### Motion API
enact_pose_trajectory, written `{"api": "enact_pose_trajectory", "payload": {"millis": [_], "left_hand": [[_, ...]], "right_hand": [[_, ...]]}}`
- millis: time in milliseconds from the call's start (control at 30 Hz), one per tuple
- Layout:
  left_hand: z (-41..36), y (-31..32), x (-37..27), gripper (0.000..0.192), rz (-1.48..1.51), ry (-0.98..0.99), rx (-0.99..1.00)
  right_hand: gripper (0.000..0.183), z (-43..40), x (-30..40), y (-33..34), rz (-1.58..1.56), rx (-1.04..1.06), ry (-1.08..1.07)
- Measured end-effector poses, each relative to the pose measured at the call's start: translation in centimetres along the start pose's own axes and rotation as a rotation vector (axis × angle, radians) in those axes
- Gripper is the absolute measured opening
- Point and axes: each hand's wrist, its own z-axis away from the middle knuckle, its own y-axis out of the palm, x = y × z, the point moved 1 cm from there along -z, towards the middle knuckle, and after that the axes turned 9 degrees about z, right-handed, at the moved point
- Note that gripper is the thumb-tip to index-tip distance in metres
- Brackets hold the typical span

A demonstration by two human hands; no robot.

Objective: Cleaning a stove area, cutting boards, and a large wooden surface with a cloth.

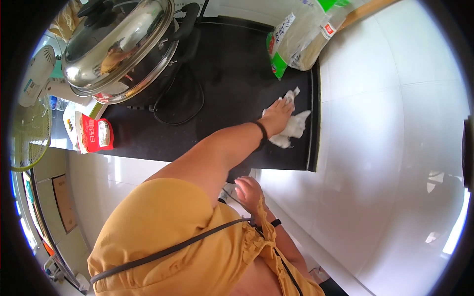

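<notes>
My left hand [277, 115], with a black band at the wrist, presses palm down on a crumpled white tissue or cloth [295, 126]. The white material bunches under the fingers and spreads out on both sides of them. Beneath it is a black countertop [237, 92], close to its right edge. My right hand [250, 192] hovers in front of my body, below the counter's front edge. Its fingers are loosely curled and apart, and nothing shows in them. A thin grey cord [237, 199] hangs close by the right hand.
A lidded steel pot [122, 48] with black handles stands at the back left, a black cable [202, 107] beside it. Nearby are a red sugar bag [97, 134] and a fan [31, 129]. A clear-and-green plastic package [301, 40] leans toward the white tiled wall [370, 122].
</notes>
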Motion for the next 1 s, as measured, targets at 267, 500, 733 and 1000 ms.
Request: {"api": "enact_pose_trajectory", "payload": {"millis": [267,500,733,1000], "left_hand": [[19.2,-6.1,2.1,0.054,-0.144,-0.07,0.135],[38.8,-14.3,8.7,0.044,-0.117,-0.834,-0.207],[36.3,-15.9,10.7,0.043,0.165,-0.806,-0.246],[47.5,-17.9,10.6,0.048,-0.142,-0.962,-0.043]], "right_hand": [[0.018,-0.4,-0.2,-2.8,-0.045,-0.016,-0.055],[0.017,-2.1,1.0,-2.1,-0.075,0.076,-0.22],[0.02,-2.7,5.3,0.0,-0.05,0.225,-0.374],[0.02,-2.4,12.7,5.5,0.025,0.429,-0.4]]}}
